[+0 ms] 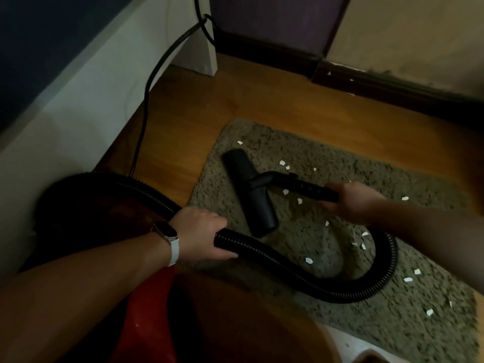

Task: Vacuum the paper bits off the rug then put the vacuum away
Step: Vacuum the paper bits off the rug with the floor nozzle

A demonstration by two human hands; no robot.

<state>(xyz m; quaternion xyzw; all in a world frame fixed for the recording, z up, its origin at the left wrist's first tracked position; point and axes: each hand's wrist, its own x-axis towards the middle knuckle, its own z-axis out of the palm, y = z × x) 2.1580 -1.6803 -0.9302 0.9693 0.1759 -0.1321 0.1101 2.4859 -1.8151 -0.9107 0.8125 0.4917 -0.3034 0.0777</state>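
Observation:
A shaggy grey-green rug (327,158) lies on the wooden floor, strewn with several white paper bits (309,260). The black vacuum floor head (248,189) rests on the rug's left part, and its short wand (301,186) runs right into my right hand (351,200), which grips it. A black ribbed hose (288,265) loops from that hand across the rug and back left. My left hand (201,231), with a watch on the wrist, is closed around the hose near the rug's left edge. The dark vacuum body (86,205) sits at the left, mostly in shadow.
A white furniture panel (91,100) runs along the left, with a black power cord (146,100) trailing down beside it. Dark skirting (392,87) lines the far wall, with small paper bits near it. Bare wooden floor (262,100) lies beyond the rug. Red fabric (149,310) is below my left arm.

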